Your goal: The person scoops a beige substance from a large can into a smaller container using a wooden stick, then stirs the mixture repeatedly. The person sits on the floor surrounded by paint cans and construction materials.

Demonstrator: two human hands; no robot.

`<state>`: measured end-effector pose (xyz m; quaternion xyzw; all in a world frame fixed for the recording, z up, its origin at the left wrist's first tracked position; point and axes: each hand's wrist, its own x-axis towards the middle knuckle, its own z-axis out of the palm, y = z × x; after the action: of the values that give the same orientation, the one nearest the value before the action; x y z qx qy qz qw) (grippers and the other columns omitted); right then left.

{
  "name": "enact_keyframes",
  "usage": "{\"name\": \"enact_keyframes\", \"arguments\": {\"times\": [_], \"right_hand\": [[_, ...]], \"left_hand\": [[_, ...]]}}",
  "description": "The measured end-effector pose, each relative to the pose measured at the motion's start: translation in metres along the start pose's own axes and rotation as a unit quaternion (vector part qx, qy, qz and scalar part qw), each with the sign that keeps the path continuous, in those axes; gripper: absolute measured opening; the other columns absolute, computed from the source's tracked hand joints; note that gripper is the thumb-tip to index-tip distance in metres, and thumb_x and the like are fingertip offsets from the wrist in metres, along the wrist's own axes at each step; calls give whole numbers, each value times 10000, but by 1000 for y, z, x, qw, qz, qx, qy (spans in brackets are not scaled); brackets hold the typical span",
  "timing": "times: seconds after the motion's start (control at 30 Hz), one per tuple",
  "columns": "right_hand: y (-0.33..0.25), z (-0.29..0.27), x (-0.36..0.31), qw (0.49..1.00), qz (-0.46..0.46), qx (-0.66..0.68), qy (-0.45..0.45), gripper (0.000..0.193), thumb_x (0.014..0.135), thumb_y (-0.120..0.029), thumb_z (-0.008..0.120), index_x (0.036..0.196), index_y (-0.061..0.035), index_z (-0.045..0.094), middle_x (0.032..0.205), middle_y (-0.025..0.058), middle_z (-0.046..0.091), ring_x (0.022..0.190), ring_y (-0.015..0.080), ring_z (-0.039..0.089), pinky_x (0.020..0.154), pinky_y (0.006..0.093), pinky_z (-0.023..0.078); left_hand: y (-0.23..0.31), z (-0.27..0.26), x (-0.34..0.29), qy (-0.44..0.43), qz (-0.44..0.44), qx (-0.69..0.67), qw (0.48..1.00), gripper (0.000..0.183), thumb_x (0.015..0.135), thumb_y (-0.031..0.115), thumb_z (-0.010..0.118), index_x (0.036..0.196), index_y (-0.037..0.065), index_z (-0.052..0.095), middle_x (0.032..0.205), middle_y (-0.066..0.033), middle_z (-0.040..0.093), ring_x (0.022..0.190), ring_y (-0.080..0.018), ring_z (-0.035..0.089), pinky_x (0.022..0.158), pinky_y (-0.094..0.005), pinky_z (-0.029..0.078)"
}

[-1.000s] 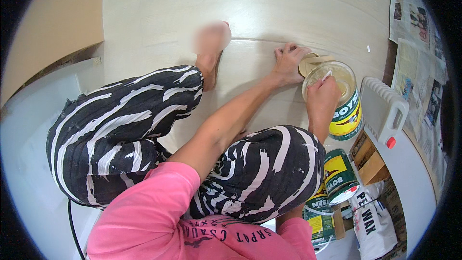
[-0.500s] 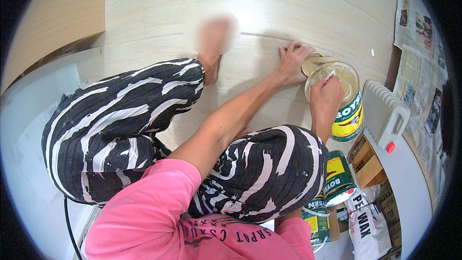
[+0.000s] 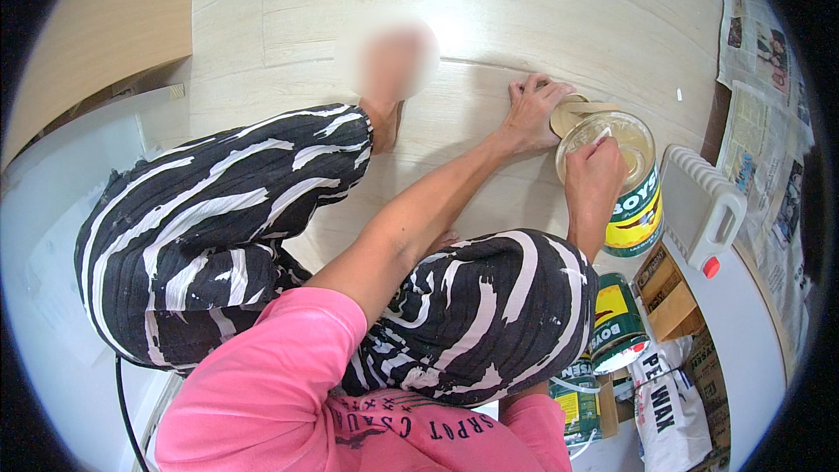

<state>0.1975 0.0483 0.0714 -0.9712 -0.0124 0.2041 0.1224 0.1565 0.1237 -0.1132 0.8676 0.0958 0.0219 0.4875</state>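
Observation:
A large green and yellow paint can [image 3: 635, 225] is at the right, with its round top and cream-coloured contents facing up. My right hand [image 3: 596, 168] is closed over the near side of this top, gripping a thin white stick-like piece [image 3: 602, 135] whose lower part is hidden. Against the can's far left rim is a small round container [image 3: 572, 110] smeared with beige. A beige band [image 3: 600, 107] spans from it to the can's rim. My left hand [image 3: 531, 115] is closed around the small container's left side, near the floor.
A pale plastic jug [image 3: 702, 201] with a red cap stands right of the paint can. More paint cans [image 3: 619, 319] and a white bag [image 3: 669, 411] sit nearer me. Newspaper [image 3: 759, 135] covers the right side. A wooden panel [image 3: 105, 26] is at far left.

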Motion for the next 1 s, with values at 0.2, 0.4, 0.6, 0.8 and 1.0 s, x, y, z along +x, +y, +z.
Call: {"name": "enact_keyframes", "arguments": {"times": [0.2, 0.4, 0.6, 0.8, 1.0], "right_hand": [[3, 0, 0, 1000, 5, 1, 0, 203, 883, -29, 610, 960, 148, 672, 966, 391, 689, 950, 554, 683, 849, 580, 514], [14, 3, 2, 1000, 28, -3, -6, 256, 861, -94, 676, 991, 127, 693, 976, 385, 701, 970, 559, 682, 872, 579, 514], [11, 10, 7, 1000, 13, 14, -10, 250, 874, -91, 658, 998, 124, 694, 974, 373, 707, 970, 553, 681, 875, 579, 511], [13, -5, -6, 999, 29, 21, 9, 210, 890, -25, 571, 955, 151, 666, 942, 393, 677, 928, 559, 669, 854, 591, 497], [33, -22, -17, 993, 46, 96, 43, 228, 909, -45, 595, 1004, 150, 664, 936, 365, 694, 919, 528, 689, 842, 557, 523]], "left_hand": [[0, 2, -1, -2, -5, 10, 1000, 852, 641, 442, 925, 1381, 157, 615, 1395, -41, 653, 1337, -302, 459, 1044, -583, 300], [5, 6, -2, -10, -1, 4, 1000, 848, 648, 459, 910, 1385, 163, 613, 1398, -34, 653, 1333, -301, 462, 1044, -581, 302], [-2, -3, -2, 3, -7, 24, 1000, 825, 664, 444, 898, 1391, 175, 614, 1399, -32, 655, 1331, -303, 464, 1045, -576, 300], [12, 5, -3, -6, -12, -1, 1000, 815, 635, 459, 908, 1358, 186, 650, 1375, -18, 669, 1326, -306, 467, 1033, -554, 294], [17, 6, -7, 15, 5, 12, 1000, 889, 575, 481, 949, 1370, 207, 660, 1322, -31, 693, 1314, -326, 480, 1039, -558, 300]]}}
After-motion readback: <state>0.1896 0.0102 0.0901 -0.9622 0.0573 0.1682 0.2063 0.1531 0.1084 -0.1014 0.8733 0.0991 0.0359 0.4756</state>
